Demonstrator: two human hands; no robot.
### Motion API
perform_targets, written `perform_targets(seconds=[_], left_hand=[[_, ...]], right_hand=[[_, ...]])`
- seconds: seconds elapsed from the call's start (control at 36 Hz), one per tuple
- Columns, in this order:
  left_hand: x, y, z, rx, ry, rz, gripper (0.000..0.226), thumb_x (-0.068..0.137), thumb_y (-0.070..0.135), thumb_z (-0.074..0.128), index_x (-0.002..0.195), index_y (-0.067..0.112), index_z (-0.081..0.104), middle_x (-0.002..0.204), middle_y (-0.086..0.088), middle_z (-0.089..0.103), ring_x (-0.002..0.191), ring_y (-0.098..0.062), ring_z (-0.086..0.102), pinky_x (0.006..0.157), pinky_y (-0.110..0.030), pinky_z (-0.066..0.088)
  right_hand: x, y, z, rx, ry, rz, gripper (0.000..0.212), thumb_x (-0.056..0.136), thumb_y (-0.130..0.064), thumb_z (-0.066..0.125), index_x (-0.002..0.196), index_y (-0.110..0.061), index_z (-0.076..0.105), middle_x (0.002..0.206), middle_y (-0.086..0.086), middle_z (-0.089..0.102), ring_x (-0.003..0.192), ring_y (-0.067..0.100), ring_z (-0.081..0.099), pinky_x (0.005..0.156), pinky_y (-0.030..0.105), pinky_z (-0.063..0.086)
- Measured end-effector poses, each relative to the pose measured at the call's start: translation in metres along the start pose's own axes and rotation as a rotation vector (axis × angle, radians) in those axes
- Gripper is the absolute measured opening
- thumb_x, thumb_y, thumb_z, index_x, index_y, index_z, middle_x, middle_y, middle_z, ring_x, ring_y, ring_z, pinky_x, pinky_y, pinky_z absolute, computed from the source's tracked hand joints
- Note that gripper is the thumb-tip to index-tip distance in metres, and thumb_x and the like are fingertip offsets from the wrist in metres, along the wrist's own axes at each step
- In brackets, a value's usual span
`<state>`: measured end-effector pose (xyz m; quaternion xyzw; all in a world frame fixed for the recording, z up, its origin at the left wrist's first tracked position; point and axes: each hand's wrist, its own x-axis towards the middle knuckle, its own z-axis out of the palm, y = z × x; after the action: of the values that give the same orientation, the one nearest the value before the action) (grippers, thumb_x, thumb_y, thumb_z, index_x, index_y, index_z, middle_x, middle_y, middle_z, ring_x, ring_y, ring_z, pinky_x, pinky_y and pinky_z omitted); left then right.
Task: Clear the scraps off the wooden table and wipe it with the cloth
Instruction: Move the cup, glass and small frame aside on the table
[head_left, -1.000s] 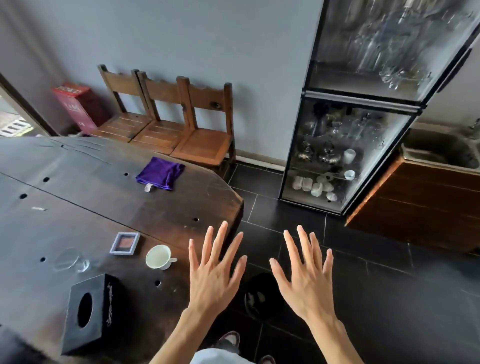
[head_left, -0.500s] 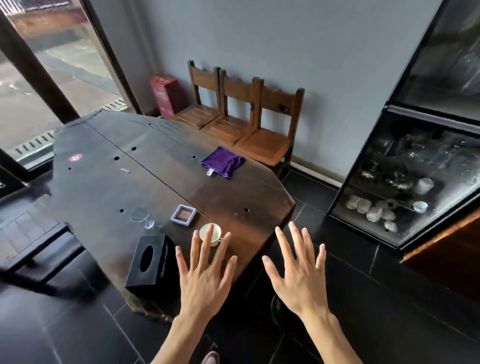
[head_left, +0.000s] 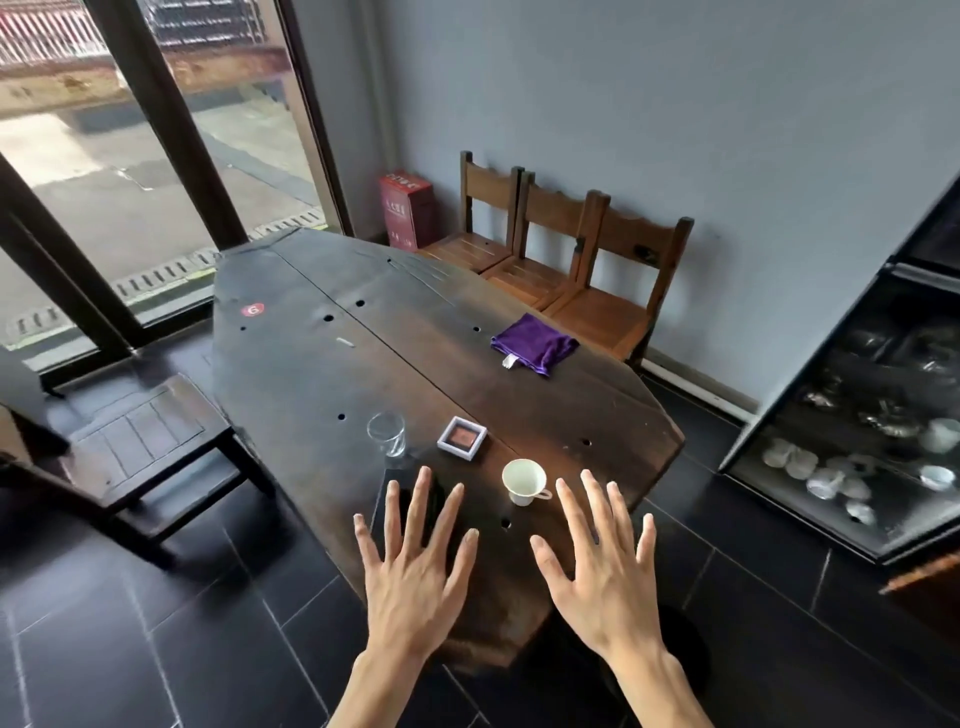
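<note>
Dark tiled floor, big window, and a long dark wooden table (head_left: 322, 395) pointing away from the camera, with both hands hovering over its near end holding nothing: left hand (head_left: 415, 582) spread above a black box (head_left: 400, 493), right hand (head_left: 605, 577) spread just short of a white cup (head_left: 524, 480). Going outward there's a small framed square (head_left: 462, 439), a clear glass (head_left: 387, 434), one pale scrap (head_left: 345, 342) mid-table, and the purple cloth (head_left: 535, 343) way off by the far right edge. I'd say pick up that scrap first, then grab the cloth and wipe around the cup and glass so nothing tips.

Both spread hands shifted over table end; left hand (head_left: 413, 574) now covers black tissue box (head_left: 387, 499).
</note>
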<state>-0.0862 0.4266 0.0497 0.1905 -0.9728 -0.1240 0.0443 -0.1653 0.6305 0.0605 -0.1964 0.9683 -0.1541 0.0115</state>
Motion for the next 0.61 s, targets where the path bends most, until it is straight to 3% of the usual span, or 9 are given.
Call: perform_targets(seconds=[0.08, 0.19, 0.33, 0.47, 0.61], left_hand=[[-0.003, -0.030, -0.008, 0.021, -0.017, 0.002, 0.066, 0.090, 0.075, -0.014, 0.153, 0.056, -0.010, 0.164, 0.018, -0.033, 0.151, -0.017, -0.034, 0.121, -0.062, -0.018], [-0.008, -0.066, -0.016, 0.019, -0.043, 0.013, 0.062, 0.091, 0.074, -0.012, 0.151, 0.059, -0.013, 0.162, 0.018, -0.037, 0.149, -0.016, -0.038, 0.119, -0.060, -0.022], [-0.010, -0.101, -0.026, 0.020, -0.070, 0.016, 0.061, 0.091, 0.072, -0.011, 0.150, 0.059, -0.019, 0.159, 0.018, -0.042, 0.147, -0.016, -0.041, 0.120, -0.062, -0.020], [-0.008, -0.121, -0.029, -0.038, -0.057, -0.001, 0.062, 0.093, 0.073, -0.005, 0.153, 0.059, -0.009, 0.160, 0.021, -0.038, 0.148, -0.014, -0.039, 0.120, -0.060, -0.022], [-0.001, -0.133, -0.030, -0.040, -0.059, -0.018, 0.062, 0.093, 0.073, -0.007, 0.153, 0.058, -0.011, 0.160, 0.021, -0.039, 0.148, -0.015, -0.039, 0.120, -0.062, -0.020]], right_hand=[[-0.003, -0.031, 0.011, 0.008, 0.011, -0.001, 0.077, 0.093, -0.076, 0.012, 0.160, -0.038, 0.012, 0.170, -0.005, -0.001, 0.157, 0.019, -0.008, 0.123, 0.059, 0.000], [-0.007, -0.067, 0.025, -0.002, 0.009, -0.006, 0.075, 0.093, -0.075, 0.011, 0.158, -0.039, 0.003, 0.170, -0.002, 0.002, 0.157, 0.020, -0.006, 0.124, 0.059, 0.002], [-0.008, -0.105, 0.034, 0.021, 0.037, 0.000, 0.077, 0.094, -0.073, 0.017, 0.160, -0.036, 0.018, 0.168, -0.004, 0.004, 0.157, 0.022, 0.002, 0.123, 0.061, 0.007], [-0.003, -0.125, 0.040, 0.001, 0.035, -0.007, 0.077, 0.094, -0.074, 0.015, 0.161, -0.037, 0.011, 0.171, -0.005, 0.000, 0.157, 0.018, -0.006, 0.124, 0.061, 0.007], [0.007, -0.137, 0.044, -0.035, 0.022, -0.017, 0.077, 0.094, -0.074, 0.013, 0.162, -0.036, 0.011, 0.171, -0.005, -0.001, 0.157, 0.017, -0.008, 0.124, 0.060, 0.006]])
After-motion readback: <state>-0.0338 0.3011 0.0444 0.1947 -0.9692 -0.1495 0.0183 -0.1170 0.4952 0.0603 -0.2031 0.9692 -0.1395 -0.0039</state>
